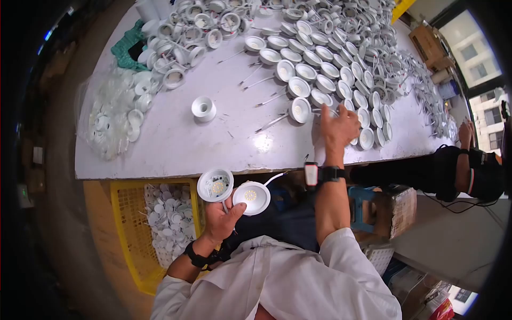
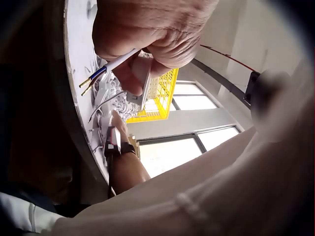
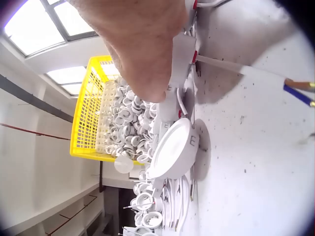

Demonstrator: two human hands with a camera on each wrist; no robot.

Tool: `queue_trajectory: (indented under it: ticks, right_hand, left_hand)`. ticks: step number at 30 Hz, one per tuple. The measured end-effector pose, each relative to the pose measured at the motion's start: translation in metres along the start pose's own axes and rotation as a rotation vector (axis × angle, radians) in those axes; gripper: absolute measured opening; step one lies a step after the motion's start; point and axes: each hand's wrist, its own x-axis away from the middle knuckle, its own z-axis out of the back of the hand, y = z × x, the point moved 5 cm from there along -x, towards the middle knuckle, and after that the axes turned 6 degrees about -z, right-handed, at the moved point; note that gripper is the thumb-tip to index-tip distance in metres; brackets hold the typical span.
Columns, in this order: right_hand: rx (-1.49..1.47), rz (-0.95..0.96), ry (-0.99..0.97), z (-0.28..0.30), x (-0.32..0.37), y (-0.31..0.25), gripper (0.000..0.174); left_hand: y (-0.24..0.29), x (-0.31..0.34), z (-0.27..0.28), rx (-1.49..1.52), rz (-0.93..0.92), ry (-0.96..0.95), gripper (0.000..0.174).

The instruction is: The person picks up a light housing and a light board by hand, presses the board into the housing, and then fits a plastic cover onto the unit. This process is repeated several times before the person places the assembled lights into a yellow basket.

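Observation:
My left hand (image 1: 220,221) holds two white round LED downlights side by side near the table's front edge. Its thumb lies on the rim of the right downlight (image 1: 257,205), whose white cable (image 1: 274,178) sticks out to the right. The left downlight (image 1: 215,177) shows a speckled LED disc and some circuitry within its ring. Further right, my right hand (image 1: 341,129) reaches over the front of the downlight rows, fingers spread among the rims. In the right wrist view, part of this hand (image 3: 142,54) overlaps white housings beside a downlight marked E (image 3: 179,150).
Many downlights (image 1: 305,72) cover the table's back and right. A lone white cup-shaped part (image 1: 204,109) stands left of centre, near a plastic bag (image 1: 109,125) of white parts. Below the edge sits a yellow basket (image 1: 128,234) of white discs. Another person's arm (image 1: 465,160) is at right.

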Motion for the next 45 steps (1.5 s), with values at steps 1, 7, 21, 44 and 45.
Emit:
queue_trajectory:
  ticks: [1, 7, 21, 44, 45]
  right_hand:
    - [0.000, 0.012, 0.010, 0.004, -0.002, 0.007, 0.046]
    - [-0.177, 0.650, 0.041, 0.037, 0.029, 0.023, 0.041]
    - [-0.184, 0.462, 0.118, 0.002, 0.021, 0.042, 0.020]
    - [-0.388, 0.522, -0.140, 0.017, 0.092, 0.041, 0.024]
    - [-0.386, 0.519, -0.145, 0.015, 0.090, 0.037, 0.024]
  left_hand:
    - [-0.002, 0.005, 0.008, 0.011, -0.009, 0.006, 0.016]
    - [-0.012, 0.019, 0.033, 0.174, -0.003, 0.102, 0.027]
    - [0.007, 0.006, 0.018, 0.113, 0.020, 0.085, 0.018]
    - [-0.014, -0.037, -0.020, 0.282, 0.075, -0.070, 0.014]
    - [-0.013, -0.040, -0.019, 0.282, 0.081, -0.070, 0.014]
